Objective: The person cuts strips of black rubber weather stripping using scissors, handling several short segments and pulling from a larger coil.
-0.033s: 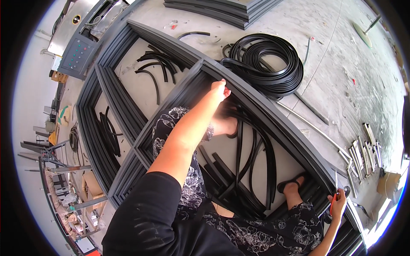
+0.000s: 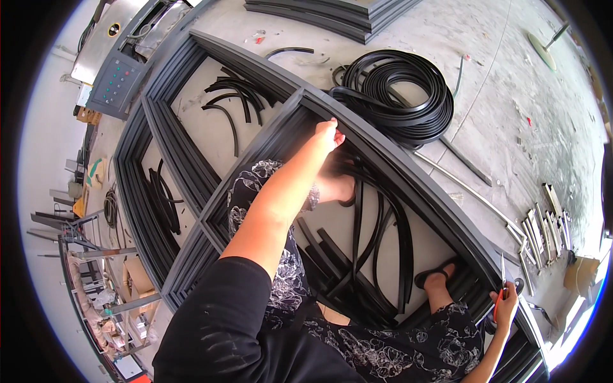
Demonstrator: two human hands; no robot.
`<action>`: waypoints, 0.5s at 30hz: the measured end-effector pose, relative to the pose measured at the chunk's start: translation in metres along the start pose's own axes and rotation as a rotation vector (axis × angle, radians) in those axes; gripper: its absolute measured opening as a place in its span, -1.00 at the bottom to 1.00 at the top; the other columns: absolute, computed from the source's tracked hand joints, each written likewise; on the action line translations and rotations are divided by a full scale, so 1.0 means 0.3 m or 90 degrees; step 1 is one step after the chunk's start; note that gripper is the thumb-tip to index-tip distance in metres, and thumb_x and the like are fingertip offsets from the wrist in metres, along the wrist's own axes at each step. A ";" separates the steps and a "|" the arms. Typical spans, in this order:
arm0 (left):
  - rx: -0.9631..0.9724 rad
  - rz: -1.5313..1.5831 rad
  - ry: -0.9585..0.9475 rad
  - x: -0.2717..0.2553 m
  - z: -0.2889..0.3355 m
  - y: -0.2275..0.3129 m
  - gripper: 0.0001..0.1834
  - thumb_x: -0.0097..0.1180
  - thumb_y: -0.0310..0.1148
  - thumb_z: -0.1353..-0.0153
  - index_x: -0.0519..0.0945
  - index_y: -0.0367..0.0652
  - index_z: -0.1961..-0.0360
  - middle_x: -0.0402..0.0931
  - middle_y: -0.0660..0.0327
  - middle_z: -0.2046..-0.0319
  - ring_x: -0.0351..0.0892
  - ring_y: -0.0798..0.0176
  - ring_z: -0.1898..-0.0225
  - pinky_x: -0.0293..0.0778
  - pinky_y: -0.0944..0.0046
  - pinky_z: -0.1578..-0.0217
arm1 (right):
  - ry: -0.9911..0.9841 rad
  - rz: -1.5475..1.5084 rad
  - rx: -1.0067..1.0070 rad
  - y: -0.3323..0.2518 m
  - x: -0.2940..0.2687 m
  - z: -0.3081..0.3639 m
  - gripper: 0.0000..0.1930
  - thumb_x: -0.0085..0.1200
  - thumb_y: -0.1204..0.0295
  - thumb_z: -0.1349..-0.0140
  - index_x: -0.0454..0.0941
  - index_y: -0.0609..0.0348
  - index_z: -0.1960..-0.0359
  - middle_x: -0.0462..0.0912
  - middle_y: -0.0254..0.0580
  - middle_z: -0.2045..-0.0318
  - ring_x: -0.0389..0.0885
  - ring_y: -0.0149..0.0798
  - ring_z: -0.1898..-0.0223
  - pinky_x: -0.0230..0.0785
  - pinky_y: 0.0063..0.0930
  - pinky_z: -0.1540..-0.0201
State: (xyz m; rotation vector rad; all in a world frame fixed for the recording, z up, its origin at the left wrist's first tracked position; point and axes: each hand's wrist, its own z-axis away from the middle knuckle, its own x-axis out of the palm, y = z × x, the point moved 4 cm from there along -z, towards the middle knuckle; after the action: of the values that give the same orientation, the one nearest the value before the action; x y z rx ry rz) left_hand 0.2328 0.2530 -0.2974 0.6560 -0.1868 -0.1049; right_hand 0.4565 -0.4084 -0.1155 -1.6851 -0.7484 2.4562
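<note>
Evidently, the person stands inside a stack of dark grey frames (image 2: pixel 440 199) lying on the concrete floor (image 2: pixel 511 140), with both hands out along its far side. The left hand (image 2: pixel 329 135) reaches to the inner edge of that side, near the corner where a crossbar (image 2: pixel 250 152) meets it; the fingers are drawn together there, though I cannot tell whether they pinch a strip. Well apart from it, the right hand (image 2: pixel 507 305) is closed around the orange-red handles of a pair of scissors (image 2: pixel 498 306), near the frames' right end, blades pointing away from the person.

Loose black strips (image 2: pixel 406 255) curve and cross within the opening around the person's legs, and shorter curved strips (image 2: pixel 246 97) lie in the neighbouring opening. Just beyond the far side, a big coil of black strip (image 2: pixel 435 105) rests by the edge. Further right, a cluster of short silvery pieces (image 2: pixel 546 230) lies on the floor
</note>
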 end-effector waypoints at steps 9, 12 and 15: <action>0.013 -0.017 0.020 -0.018 0.006 0.023 -0.70 -0.05 -0.10 -0.31 0.48 -0.13 0.33 0.46 0.19 0.50 0.42 0.26 0.53 0.43 0.27 0.50 | -0.028 0.037 0.022 -0.013 0.013 0.005 -0.58 0.28 0.63 0.18 0.42 0.26 0.21 0.35 -0.34 0.58 0.27 -0.41 0.53 0.20 -0.50 0.44; 0.007 -0.011 0.013 -0.028 0.009 0.012 -0.74 -0.03 -0.13 -0.30 0.48 -0.10 0.34 0.45 0.20 0.49 0.41 0.25 0.52 0.42 0.27 0.51 | -0.011 0.026 -0.033 0.084 0.036 -0.010 -0.58 0.26 0.64 0.16 0.41 0.25 0.20 0.38 -0.31 0.56 0.30 -0.40 0.51 0.22 -0.49 0.42; 0.000 -0.008 0.010 -0.001 0.013 -0.003 -0.83 -0.07 -0.24 -0.31 0.48 -0.06 0.35 0.46 0.21 0.51 0.42 0.26 0.47 0.42 0.27 0.47 | -0.019 0.062 -0.049 0.190 0.032 -0.016 -0.58 0.24 0.64 0.14 0.40 0.23 0.19 0.38 -0.27 0.53 0.33 -0.36 0.47 0.26 -0.50 0.36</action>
State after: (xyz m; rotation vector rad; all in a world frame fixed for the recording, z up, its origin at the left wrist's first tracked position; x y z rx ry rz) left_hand 0.2318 0.2500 -0.2950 0.6575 -0.1679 -0.1120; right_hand 0.4689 -0.4538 -0.1496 -1.7552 -0.7930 2.5547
